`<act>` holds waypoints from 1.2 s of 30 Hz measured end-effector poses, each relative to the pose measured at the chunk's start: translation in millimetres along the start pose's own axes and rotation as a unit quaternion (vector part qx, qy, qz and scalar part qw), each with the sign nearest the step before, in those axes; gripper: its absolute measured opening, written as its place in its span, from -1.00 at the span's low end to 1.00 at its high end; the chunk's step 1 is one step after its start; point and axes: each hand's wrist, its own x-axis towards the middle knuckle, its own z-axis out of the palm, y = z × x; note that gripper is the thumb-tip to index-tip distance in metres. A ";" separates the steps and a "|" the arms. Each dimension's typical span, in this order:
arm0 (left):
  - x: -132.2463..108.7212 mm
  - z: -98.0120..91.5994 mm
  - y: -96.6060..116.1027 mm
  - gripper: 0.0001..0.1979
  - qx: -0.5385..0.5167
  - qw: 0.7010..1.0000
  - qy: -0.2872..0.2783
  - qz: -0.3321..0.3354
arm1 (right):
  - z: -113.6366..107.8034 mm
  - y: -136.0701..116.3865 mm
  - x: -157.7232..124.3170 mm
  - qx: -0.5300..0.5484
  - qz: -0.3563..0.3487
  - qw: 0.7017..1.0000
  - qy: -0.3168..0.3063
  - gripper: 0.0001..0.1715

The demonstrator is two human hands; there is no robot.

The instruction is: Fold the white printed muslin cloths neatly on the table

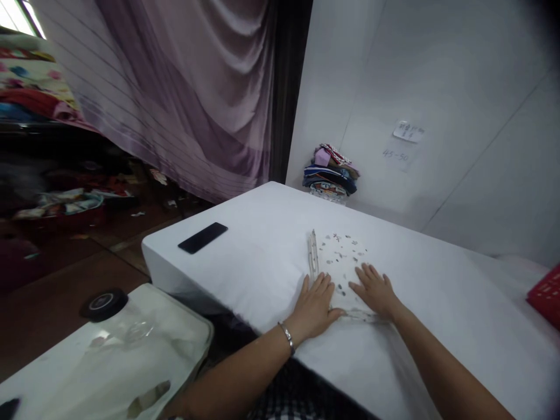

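A white cloth with small dark printed motifs (pixel 343 251) lies flat on the white-covered table (pixel 262 245), partly hidden under my hands. My left hand (pixel 315 306), with a bracelet on its wrist, rests open on the cloth's near left part, fingers stretched out. On the right part of the cloth my right hand (pixel 374 290) lies open, fingers spread. Along the cloth's left side and near edge runs a raised, folded-looking border. Neither hand grips anything.
A black phone (pixel 203 237) lies at the table's left. A stack of folded fabrics (pixel 331 173) stands by the wall at the back. At the right edge is a red thing (pixel 546 297). A lower pale surface (pixel 175 350) at left front carries a clear jar with a dark lid (pixel 105 304).
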 end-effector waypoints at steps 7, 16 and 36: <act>0.8 -18.0 -0.1 -0.33 -0.040 0.999 -0.024 0.006 | 23.7 15.2 0.8 -0.044 0.020 0.997 -0.054 -0.20; 120.7 -39.4 -22.7 -0.45 -0.002 0.999 0.033 -0.018 | 19.8 9.6 1.8 -0.044 0.023 0.998 -0.049 -0.19; 138.1 10.0 -67.7 -0.30 0.020 0.990 -0.029 -0.140 | -0.1 27.6 133.0 0.035 0.007 0.999 -0.023 -0.16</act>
